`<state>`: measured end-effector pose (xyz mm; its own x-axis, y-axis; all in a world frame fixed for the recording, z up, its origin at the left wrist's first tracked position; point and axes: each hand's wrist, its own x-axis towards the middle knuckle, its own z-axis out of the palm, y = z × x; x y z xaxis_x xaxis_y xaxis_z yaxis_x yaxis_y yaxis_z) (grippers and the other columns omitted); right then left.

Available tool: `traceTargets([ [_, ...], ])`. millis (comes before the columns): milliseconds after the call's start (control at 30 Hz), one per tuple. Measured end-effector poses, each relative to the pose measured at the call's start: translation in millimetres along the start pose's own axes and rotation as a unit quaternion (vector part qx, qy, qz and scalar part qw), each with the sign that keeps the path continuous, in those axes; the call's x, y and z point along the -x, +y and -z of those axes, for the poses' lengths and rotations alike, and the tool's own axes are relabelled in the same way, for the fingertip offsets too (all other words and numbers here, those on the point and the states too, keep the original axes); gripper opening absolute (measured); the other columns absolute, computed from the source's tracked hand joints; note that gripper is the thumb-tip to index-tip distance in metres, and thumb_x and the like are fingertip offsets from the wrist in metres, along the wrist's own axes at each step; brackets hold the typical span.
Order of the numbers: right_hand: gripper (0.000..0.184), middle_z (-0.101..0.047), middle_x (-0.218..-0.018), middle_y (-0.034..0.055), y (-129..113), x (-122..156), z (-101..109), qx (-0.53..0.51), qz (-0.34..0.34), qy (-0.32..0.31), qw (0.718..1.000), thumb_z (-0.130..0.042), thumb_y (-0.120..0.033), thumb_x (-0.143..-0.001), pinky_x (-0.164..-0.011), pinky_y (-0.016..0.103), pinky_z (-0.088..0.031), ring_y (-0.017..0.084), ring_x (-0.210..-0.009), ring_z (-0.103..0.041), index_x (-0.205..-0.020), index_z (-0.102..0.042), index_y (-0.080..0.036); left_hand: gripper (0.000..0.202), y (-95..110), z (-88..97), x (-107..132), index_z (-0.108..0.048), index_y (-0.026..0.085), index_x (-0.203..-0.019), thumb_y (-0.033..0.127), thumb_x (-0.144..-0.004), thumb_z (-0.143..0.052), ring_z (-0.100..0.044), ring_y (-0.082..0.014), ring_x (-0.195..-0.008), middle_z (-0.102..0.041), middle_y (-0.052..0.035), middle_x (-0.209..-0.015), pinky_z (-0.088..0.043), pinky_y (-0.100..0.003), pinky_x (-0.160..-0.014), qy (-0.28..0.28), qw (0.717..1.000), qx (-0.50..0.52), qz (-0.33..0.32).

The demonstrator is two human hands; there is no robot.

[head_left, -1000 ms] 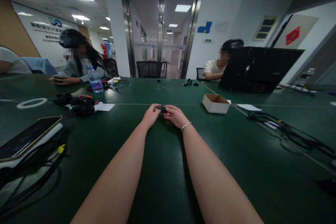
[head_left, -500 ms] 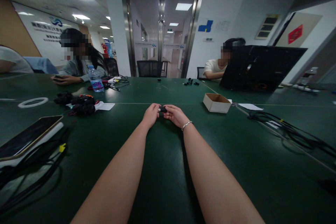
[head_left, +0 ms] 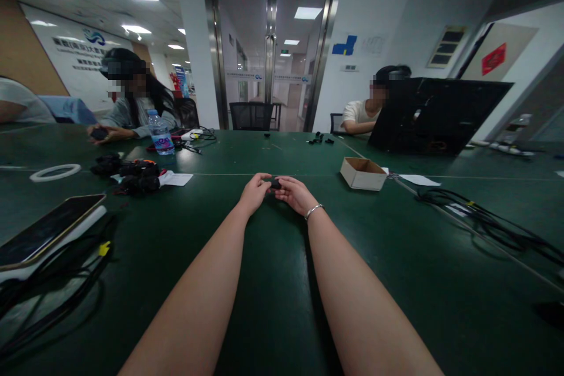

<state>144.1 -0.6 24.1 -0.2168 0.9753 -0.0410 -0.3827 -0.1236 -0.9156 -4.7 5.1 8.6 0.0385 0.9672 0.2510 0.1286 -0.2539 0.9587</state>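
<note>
Between my two hands, low over the green table [head_left: 273, 258], is a small black piece that looks like a USB stick [head_left: 275, 184]. My right hand [head_left: 294, 192] pinches its right end between thumb and fingers. At the left end, the fingertips of my left hand [head_left: 255, 192] close on it, the thumb pressed against its tip. My fingers cover much of the piece, and its metal end does not show now.
An open cardboard box [head_left: 362, 179] stands right of my hands. To the left lie bundled black devices [head_left: 138, 176], a phone [head_left: 53, 229], cables [head_left: 83, 270] and a tape ring [head_left: 55, 173]. Beyond are a water bottle [head_left: 161, 132], small black pieces [head_left: 319, 138] and two seated people.
The silver end that showed beside my left fingers is out of sight; my left thumb has shifted in against the black piece. Across the table, a person has turned a dark object in their hands.
</note>
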Motion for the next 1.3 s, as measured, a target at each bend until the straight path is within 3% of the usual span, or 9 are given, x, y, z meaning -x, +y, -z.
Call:
traceTargets([
  [167, 0.007, -0.067, -0.07, 0.0045, -0.2, 0.2, 0.5, 0.0, 0.0, -0.008, 1.0, -0.058, -0.008, -0.085, -0.056, 0.022, -0.055, 0.011, -0.054, -0.063, -0.087, -0.062, -0.014, 0.026, 0.5, -0.8, -0.4, -0.062, 0.015, -0.099, 0.031, -0.084, -0.048, -0.046, -0.0109, -0.047, -0.05, 0.003, -0.053, -0.033, -0.021, -0.048, -0.008, 1.0, 0.007, 0.005],
  [367, 0.012, -0.067, -0.068, 0.0037, -0.8, 0.1, 0.4, 0.003, -0.005, -0.006, 1.0, -0.053, -0.007, -0.087, -0.055, 0.022, -0.055, 0.011, -0.053, -0.062, -0.086, -0.062, -0.014, 0.028, 1.4, -0.5, 0.2, -0.063, 0.015, -0.096, 0.034, -0.086, -0.045, -0.046, -0.011, -0.048, -0.05, 0.0021, -0.052, -0.032, -0.021, -0.047, -0.006, 1.0, 0.001, -0.008],
  [600, 0.005, -0.067, -0.07, 0.0043, -0.2, -1.2, 1.9, 0.002, -0.004, -0.016, 1.0, -0.059, -0.01, -0.086, -0.056, 0.023, -0.055, 0.012, -0.055, -0.063, -0.087, -0.062, -0.015, 0.027, 4.4, -0.9, 1.8, -0.063, 0.015, -0.093, 0.033, -0.084, -0.046, -0.043, -0.0102, -0.044, -0.048, 0.0031, -0.05, -0.03, -0.022, -0.046, -0.006, 1.0, 0.01, 0.002],
  [833, 0.011, -0.067, -0.071, 0.0042, 0.4, -1.2, 1.4, 0.0, 0.0, -0.013, 1.0, -0.055, -0.007, -0.086, -0.056, 0.023, -0.055, 0.011, -0.054, -0.063, -0.085, -0.062, -0.014, 0.027, -2.0, 0.0, -0.8, -0.062, 0.016, -0.096, 0.035, -0.084, -0.047, -0.047, -0.011, -0.048, -0.051, 0.0025, -0.052, -0.032, -0.021, -0.047, 0.004, 1.0, 0.001, -0.001],
  [1167, 0.01, -0.067, -0.07, 0.0043, 0.5, -1.7, 1.5, -0.001, 0.001, -0.012, 1.0, -0.055, -0.007, -0.086, -0.057, 0.023, -0.055, 0.012, -0.056, -0.064, -0.086, -0.062, -0.015, 0.021, 2.1, -0.1, -0.3, -0.062, 0.016, -0.094, 0.025, -0.08, -0.05, -0.047, -0.01, -0.048, -0.055, 0.0018, -0.057, -0.034, -0.02, -0.047, 0.005, 1.0, 0.006, 0.009],
  [1300, 0.01, -0.067, -0.07, 0.004, -0.2, -1.3, 1.0, 0.003, -0.003, -0.009, 1.0, -0.054, -0.008, -0.086, -0.057, 0.023, -0.055, 0.012, -0.055, -0.063, -0.086, -0.061, -0.015, 0.023, 3.1, -0.5, 0.4, -0.063, 0.016, -0.09, 0.03, -0.083, -0.047, -0.045, -0.0107, -0.046, -0.051, 0.002, -0.052, -0.032, -0.021, -0.046, -0.001, 1.0, 0.011, 0.008],
])
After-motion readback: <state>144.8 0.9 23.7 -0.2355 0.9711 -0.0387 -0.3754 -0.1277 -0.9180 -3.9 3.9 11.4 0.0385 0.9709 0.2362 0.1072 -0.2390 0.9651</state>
